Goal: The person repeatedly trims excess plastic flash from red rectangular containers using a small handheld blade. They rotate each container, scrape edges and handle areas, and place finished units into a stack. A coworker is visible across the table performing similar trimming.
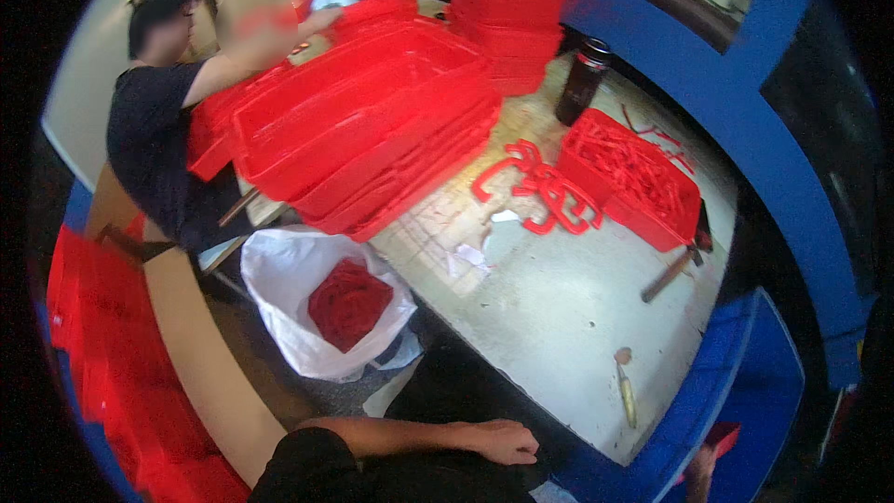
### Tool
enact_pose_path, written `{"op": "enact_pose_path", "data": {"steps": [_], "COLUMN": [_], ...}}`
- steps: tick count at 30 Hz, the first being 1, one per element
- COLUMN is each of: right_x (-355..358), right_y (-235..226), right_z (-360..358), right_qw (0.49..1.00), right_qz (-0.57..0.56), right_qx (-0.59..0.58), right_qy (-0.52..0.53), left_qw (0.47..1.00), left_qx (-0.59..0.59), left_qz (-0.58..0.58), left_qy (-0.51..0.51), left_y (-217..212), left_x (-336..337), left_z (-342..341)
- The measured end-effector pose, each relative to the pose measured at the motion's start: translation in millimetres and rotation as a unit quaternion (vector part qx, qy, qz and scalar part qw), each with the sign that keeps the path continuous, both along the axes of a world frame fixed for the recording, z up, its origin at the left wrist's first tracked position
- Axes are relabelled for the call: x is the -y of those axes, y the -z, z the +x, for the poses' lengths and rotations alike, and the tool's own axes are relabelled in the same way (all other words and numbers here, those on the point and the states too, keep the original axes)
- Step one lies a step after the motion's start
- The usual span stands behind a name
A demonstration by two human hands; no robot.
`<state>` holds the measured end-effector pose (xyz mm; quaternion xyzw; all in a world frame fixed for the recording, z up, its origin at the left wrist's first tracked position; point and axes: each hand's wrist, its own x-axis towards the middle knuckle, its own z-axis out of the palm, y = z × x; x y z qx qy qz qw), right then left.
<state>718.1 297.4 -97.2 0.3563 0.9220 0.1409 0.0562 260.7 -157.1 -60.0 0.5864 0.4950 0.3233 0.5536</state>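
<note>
My left hand (505, 441) rests over my lap by the table's near edge, its fingers curled in and nothing visible in them. At the lower right, my right hand (699, 480) is partly hidden by the rim of a blue bin (768, 382). Its fingers close on a red plastic piece (724, 438), whose full shape I cannot make out. A small knife-like tool with a yellowish handle (629, 401) lies on the table (531, 335) between my hands.
Stacked red trays (363, 102) fill the table's far left, where a co-worker (168, 121) reaches over. Red handles (545, 191) lie beside a red box of red scraps (638, 177), a dark bottle (584, 82) and a hammer (670, 275). A white sack (279, 307) stands left.
</note>
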Motion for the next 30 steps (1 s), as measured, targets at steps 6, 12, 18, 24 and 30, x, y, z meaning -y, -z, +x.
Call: {"op": "enact_pose_path", "data": {"steps": [6,12,18,24,30], "right_x": [22,125,263,327,365], "right_y": [-148,-282,-296,-241,-152], "right_z": [-18,-107,-269,-392,-424], "right_qw": [0.882,0.854,0.893,0.733,0.746], "right_qz": [0.026,0.169,0.279,0.108,-0.067], "right_qx": [-0.469,-0.491,-0.192,-0.261,-0.345], "right_qy": [0.05,0.027,-0.297,-0.619,-0.566], "left_qw": [0.996,0.983,0.8,0.711,0.714], "left_qx": [0.058,0.106,0.528,0.603,0.371], "left_qz": [0.007,0.132,0.111,0.089,0.038], "left_qy": [0.063,-0.078,-0.264,-0.349,-0.593], "left_y": [-21,-60,-103,-105,-52], "left_x": [-26,-73,-107,19,96], "left_z": [-7,-43,-131,-178,-202]}}
